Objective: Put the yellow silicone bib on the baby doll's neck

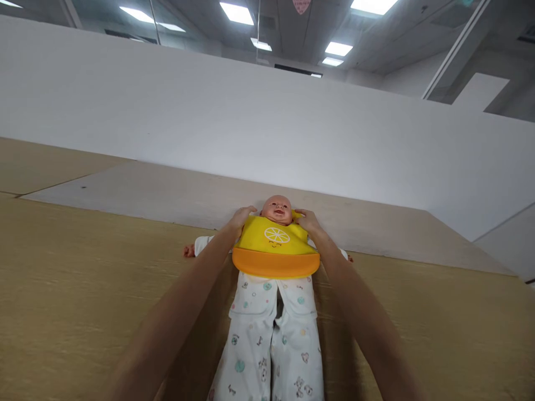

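A baby doll (278, 208) lies on its back, head away from me, in white printed clothes (253, 340) with its arms spread out. Over its chest lies a yellow bib (254, 236) with a white citrus-slice print and an orange catch pocket (276, 264). My left hand (242, 217) is at the bib's upper left corner, fingers stretched toward the doll's head, the thumb mostly hidden. On the other side of the neck, my right hand (308, 220) pinches the bib's yellow neck strap (296, 215). The back of the neck is hidden.
Under the doll is a tan, wood-like surface (104, 267). A paler strip (167, 189) runs behind its head along the base of a white wall (234, 122). Glass panels (200, 28) stand above the wall, with ceiling lights beyond.
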### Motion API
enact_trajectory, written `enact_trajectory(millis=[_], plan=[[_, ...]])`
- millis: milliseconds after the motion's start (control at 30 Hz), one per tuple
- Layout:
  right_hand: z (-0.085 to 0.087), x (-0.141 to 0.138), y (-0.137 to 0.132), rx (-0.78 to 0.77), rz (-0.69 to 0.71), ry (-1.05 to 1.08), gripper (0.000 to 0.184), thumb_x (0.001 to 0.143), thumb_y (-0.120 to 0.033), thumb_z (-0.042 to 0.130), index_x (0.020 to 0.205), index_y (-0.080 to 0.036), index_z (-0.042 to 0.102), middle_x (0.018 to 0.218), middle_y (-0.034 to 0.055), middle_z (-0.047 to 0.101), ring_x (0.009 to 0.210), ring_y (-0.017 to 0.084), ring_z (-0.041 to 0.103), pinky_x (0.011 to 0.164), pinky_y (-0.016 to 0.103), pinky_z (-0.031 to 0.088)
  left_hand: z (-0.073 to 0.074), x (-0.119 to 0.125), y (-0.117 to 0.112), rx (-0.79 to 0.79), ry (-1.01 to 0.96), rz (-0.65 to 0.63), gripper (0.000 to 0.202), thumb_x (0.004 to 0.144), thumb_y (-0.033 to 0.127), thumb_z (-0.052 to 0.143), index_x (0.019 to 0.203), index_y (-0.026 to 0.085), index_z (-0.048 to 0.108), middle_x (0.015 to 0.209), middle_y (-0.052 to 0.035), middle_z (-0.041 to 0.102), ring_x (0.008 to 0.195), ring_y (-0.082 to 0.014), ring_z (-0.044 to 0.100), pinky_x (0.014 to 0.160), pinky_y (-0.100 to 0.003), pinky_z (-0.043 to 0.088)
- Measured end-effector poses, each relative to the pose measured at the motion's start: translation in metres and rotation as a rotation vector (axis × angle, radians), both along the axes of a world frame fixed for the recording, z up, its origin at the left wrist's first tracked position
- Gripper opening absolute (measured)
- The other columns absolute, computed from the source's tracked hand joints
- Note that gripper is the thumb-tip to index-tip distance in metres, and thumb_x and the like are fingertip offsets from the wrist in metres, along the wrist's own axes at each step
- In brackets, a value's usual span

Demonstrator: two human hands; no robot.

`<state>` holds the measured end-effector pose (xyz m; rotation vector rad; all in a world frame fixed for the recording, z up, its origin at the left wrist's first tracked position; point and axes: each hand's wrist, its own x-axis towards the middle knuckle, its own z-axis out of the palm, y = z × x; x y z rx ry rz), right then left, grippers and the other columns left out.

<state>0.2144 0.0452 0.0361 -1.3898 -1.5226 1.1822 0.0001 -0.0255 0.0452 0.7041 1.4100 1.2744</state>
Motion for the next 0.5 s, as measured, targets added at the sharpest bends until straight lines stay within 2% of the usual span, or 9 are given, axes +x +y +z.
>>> enact_trajectory(millis=[100, 267, 367, 500], plan=[[0.000, -0.001, 0.001, -0.079, 0.074, 0.106, 0.055, 0.062, -0.007, 0.056, 0.116, -0.015, 0.063, 0.077, 0.0035, 0.069, 0.059, 0.014, 0.060, 0.053, 0.023, 0.046, 0.005, 0.002, 0.001, -0.067, -0.066, -0.048, 0.026, 0.074, 0.038, 0.058, 0.085, 0.015, 0.059, 0.056, -0.0054, 0.058, 0.051, -0.0226, 0.059, 0.052, -0.033, 0.050], [-0.001, -0.003, -0.002, -0.181, 0.136, 0.253, 0.061, 0.062, -0.011, 0.058, 0.122, -0.020, 0.057, 0.082, 0.0016, 0.069, 0.066, 0.015, 0.064, 0.058, 0.024, 0.050, 0.002, -0.001, 0.003, -0.060, -0.129, -0.109, 0.037, 0.082, 0.045, 0.051, 0.106, 0.017, 0.056, 0.070, -0.0086, 0.065, 0.056, -0.0237, 0.062, 0.054, -0.034, 0.051], [-0.001, -0.002, -0.007, -0.222, 0.086, 0.361, 0.068, 0.060, -0.009, 0.056, 0.127, -0.022, 0.053, 0.084, 0.0010, 0.069, 0.066, 0.015, 0.063, 0.059, 0.025, 0.050, -0.002, -0.004, 0.002, -0.007, -0.213, -0.166, 0.045, 0.086, 0.053, 0.044, 0.109, 0.016, 0.054, 0.078, -0.0113, 0.067, 0.063, -0.0253, 0.065, 0.059, -0.036, 0.053], [0.003, 0.000, -0.011, -0.209, 0.090, 0.532, 0.063, 0.059, -0.013, 0.056, 0.121, -0.024, 0.055, 0.088, -0.0005, 0.069, 0.069, 0.015, 0.063, 0.062, 0.026, 0.051, -0.001, -0.004, -0.005, 0.129, -0.292, -0.098, 0.043, 0.087, 0.054, 0.043, 0.107, 0.017, 0.054, 0.078, -0.0094, 0.066, 0.066, -0.0242, 0.065, 0.063, -0.035, 0.053]])
